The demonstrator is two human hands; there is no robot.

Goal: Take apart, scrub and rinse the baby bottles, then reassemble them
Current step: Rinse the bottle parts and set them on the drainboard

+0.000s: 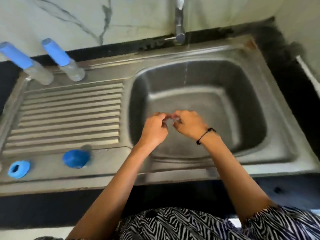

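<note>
Head view. Both hands work over the sink basin (242, 104), under a thin stream from the tap (180, 25). The left hand (154, 129) and right hand (188, 124) meet fingertip to fingertip, fingers curled and pinching a small clear part (174, 118), probably a teat held over the basin so rinse water drains away; blur hides its shape. Two capped bottles (69, 68) stand at the back of the ribbed draining surface (69, 115), well apart from the hands. A blue ring (18, 168) and a blue cap (76, 158) lie near the front edge, kept apart for reassembly. The basin walls leave room on every side of the hands.
</note>
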